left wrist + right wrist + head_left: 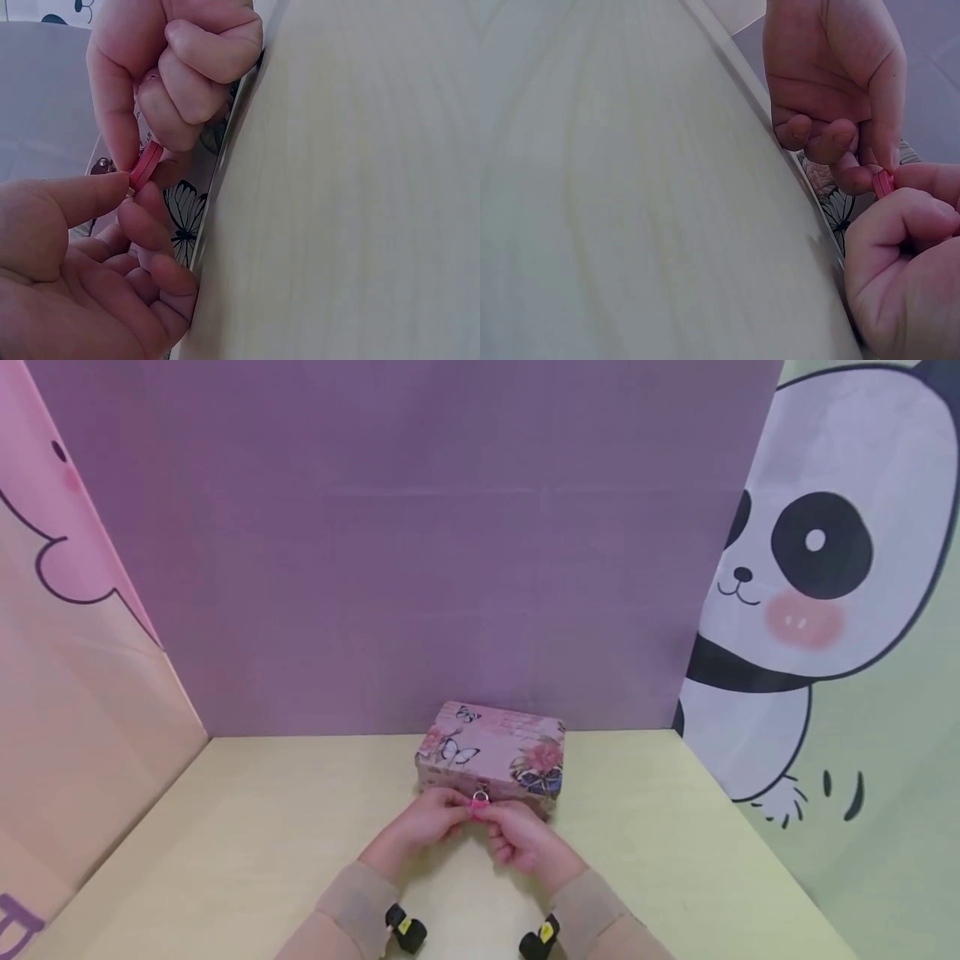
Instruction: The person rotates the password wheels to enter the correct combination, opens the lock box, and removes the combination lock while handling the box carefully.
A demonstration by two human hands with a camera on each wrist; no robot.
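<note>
A pink box printed with flowers and butterflies sits at the back of the table, its lid down. At its front clasp is a small pink-red padlock with a silver shackle. From the left, my left hand pinches the padlock between thumb and forefinger. My right hand pinches it from the other side, its remaining fingers curled in. In the left wrist view, the padlock body shows edge-on between the fingertips. Fingers cover much of it, and whether a key is there I cannot tell.
The pale wooden table meets a purple wall panel just behind the box. A panda-printed panel stands at the right, a pink-and-peach one at the left. Black wrist cameras are strapped below both hands.
</note>
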